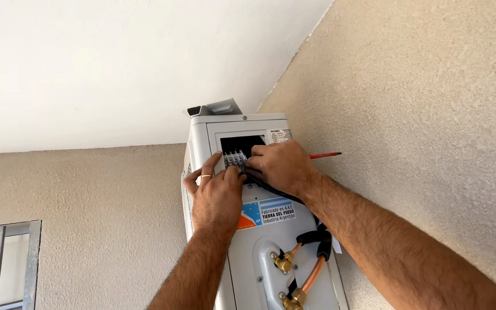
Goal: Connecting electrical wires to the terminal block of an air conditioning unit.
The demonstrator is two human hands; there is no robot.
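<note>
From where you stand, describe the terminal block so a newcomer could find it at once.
Find the white outdoor unit mounted on the beige wall. Near its top is a dark open recess; the terminal block sits at its lower edge, a row of small metal screws between both hands.
</note>
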